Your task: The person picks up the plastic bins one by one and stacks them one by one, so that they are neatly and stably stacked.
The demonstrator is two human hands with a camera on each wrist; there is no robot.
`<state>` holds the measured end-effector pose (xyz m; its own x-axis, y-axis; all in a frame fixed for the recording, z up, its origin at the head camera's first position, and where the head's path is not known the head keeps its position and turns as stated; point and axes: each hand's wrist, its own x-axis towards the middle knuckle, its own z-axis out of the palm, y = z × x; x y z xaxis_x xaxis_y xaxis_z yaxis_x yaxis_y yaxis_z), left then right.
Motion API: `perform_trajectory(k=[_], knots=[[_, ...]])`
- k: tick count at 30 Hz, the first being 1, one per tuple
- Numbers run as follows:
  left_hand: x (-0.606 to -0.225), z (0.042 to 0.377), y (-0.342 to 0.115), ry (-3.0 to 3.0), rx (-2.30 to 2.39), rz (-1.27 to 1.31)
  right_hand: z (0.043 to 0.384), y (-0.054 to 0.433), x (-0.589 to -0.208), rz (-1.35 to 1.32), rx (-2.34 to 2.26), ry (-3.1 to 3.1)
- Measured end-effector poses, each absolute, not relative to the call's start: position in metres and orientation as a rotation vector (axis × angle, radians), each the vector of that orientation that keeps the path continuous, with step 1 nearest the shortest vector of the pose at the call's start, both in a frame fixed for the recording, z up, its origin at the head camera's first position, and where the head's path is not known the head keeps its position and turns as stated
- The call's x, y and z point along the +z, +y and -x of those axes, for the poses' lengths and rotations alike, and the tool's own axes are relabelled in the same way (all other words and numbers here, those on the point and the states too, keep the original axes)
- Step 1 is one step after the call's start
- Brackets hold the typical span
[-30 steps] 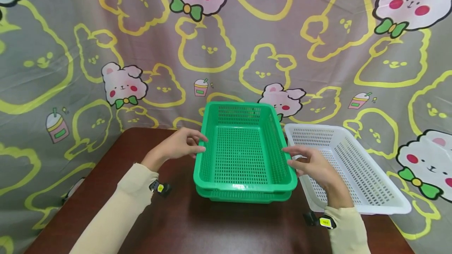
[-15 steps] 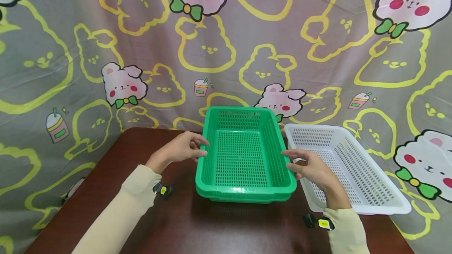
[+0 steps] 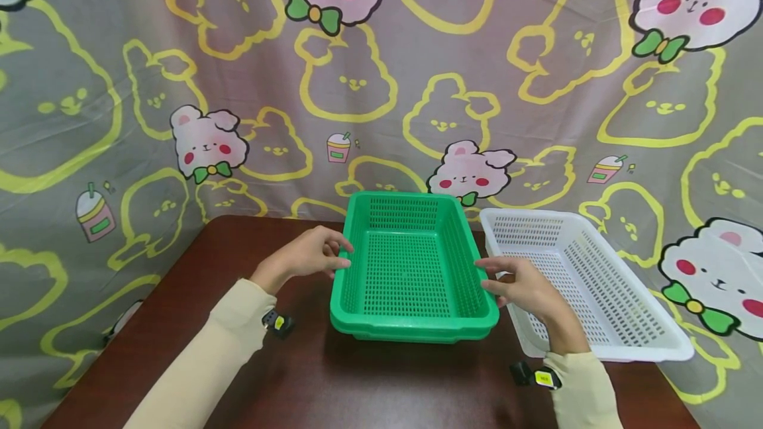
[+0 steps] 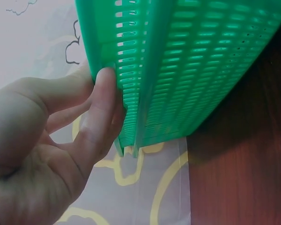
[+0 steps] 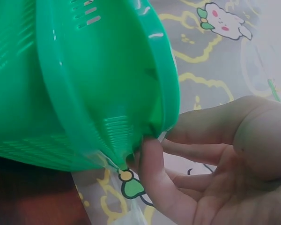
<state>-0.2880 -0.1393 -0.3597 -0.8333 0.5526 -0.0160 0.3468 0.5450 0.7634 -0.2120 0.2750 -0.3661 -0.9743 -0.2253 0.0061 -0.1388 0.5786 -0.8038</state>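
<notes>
A green plastic basket (image 3: 406, 277) with slotted walls and floor stands mid-table, nested in a second green basket (image 3: 411, 336). My left hand (image 3: 306, 254) pinches the upper basket's left rim, thumb on top. At the right rim, my right hand (image 3: 524, 286) pinches in the same way. Seen from the left wrist, fingertips (image 4: 106, 82) curl under the upper rim, and the lower basket's wall (image 4: 201, 61) lies apart beyond a narrow gap. The right wrist view shows fingers (image 5: 154, 164) hooked beneath the upper rim near a corner, with the lower rim (image 5: 61, 93) separate from it.
A white slotted basket (image 3: 640, 353) stands close on the right, partly behind my right hand. All of this rests on a dark red-brown table (image 3: 286, 376). A patterned curtain (image 3: 381, 111) hangs just behind the table's far edge.
Both hands have lowered the upper green basket, its far end coming down most. The visible gap between the two front rims has narrowed. The white basket has stayed put.
</notes>
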Motion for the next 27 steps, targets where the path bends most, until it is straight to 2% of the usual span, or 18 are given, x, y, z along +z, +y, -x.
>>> perform_trajectory(k=[27], knots=[[-0.3668, 0.2873, -0.1379, 2.506, 1.196, -0.605, 0.2135, 0.2705, -0.3722, 0.211, -1.342, 2.644]])
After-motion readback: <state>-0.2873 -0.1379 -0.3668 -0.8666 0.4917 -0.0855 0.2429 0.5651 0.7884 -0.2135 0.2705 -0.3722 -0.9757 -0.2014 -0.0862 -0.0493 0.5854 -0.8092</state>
